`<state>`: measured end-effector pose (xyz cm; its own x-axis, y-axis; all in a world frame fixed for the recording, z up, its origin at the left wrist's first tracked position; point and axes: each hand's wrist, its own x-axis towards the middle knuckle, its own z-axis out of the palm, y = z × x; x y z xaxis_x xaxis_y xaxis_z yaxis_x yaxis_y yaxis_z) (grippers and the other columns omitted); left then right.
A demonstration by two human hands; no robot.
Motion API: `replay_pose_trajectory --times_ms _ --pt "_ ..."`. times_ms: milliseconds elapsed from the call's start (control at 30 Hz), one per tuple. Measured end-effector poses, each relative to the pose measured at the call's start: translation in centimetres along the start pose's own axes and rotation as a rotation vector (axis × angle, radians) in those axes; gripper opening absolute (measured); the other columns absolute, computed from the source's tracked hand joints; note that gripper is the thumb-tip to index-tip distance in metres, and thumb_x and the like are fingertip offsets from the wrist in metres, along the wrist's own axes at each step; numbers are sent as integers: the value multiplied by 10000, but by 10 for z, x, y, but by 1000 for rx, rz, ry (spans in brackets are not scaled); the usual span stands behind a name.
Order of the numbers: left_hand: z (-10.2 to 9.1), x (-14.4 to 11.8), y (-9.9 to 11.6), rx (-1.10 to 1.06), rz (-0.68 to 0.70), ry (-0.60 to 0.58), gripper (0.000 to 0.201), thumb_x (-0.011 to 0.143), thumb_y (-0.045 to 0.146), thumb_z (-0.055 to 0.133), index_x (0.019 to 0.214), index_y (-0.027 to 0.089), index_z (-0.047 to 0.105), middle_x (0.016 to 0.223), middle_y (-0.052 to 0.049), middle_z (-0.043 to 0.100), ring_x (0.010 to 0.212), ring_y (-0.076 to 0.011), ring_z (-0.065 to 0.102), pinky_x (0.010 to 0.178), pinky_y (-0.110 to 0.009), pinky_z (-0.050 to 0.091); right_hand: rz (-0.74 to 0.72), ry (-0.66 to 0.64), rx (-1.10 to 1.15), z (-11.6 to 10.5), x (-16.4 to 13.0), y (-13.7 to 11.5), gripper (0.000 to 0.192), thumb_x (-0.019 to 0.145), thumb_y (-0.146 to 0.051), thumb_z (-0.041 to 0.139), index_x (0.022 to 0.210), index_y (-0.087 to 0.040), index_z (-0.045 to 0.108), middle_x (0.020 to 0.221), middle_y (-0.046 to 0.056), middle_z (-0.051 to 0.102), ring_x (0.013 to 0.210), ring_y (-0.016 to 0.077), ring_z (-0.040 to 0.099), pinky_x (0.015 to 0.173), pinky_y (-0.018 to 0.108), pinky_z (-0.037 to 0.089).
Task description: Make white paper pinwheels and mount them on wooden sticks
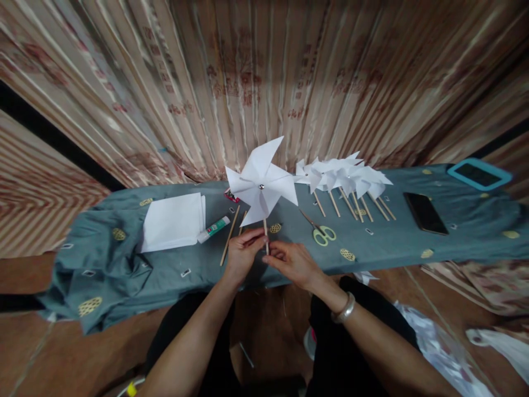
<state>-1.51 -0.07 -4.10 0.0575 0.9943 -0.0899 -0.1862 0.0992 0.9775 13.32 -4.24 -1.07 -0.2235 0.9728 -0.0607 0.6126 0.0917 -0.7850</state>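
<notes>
A white paper pinwheel (262, 179) with a metal pin at its centre stands upright on a thin wooden stick (265, 229). My left hand (243, 255) and my right hand (290, 262) both pinch the lower end of that stick, fingertips meeting just above the front edge of the cloth-covered table (124, 264). A silver bangle (345, 309) sits on my right wrist.
Several finished white pinwheels (347, 176) lie in a row to the right. Yellow-handled scissors (322, 234), a glue stick (214, 228), a stack of white paper (173, 221), loose sticks (230, 236), a dark phone (425, 213) and a teal-cased phone (478, 173) lie on the cloth.
</notes>
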Motion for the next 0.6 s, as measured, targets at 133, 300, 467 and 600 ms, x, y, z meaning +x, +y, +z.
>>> replay_pose_trajectory --times_ms 133,300,467,600 --pt "0 0 2 -35 -23 3 312 562 330 845 833 183 794 805 -48 775 687 -176 691 706 -321 583 9 23 62 7 0 -1 124 867 -277 619 851 -191 707 783 32 755 714 174 694 667 268 478" --pt "-1 0 3 -67 -21 -9 394 568 342 849 921 179 786 851 -56 775 754 -184 698 723 -309 563 0 81 165 7 1 11 154 841 -318 602 805 -198 692 696 8 718 645 152 646 609 246 462" --pt "-4 1 2 -91 -25 2 454 551 353 863 961 181 778 861 -53 766 783 -172 691 764 -296 537 102 177 322 -24 14 37 292 761 -468 656 804 -183 701 677 30 726 594 152 637 587 252 481" --pt "-9 2 2 -119 -37 -8 452 524 347 876 934 182 782 835 -44 760 773 -164 680 777 -295 531 136 192 228 -70 31 53 284 731 -461 703 668 -186 673 627 15 696 570 127 602 577 236 472"
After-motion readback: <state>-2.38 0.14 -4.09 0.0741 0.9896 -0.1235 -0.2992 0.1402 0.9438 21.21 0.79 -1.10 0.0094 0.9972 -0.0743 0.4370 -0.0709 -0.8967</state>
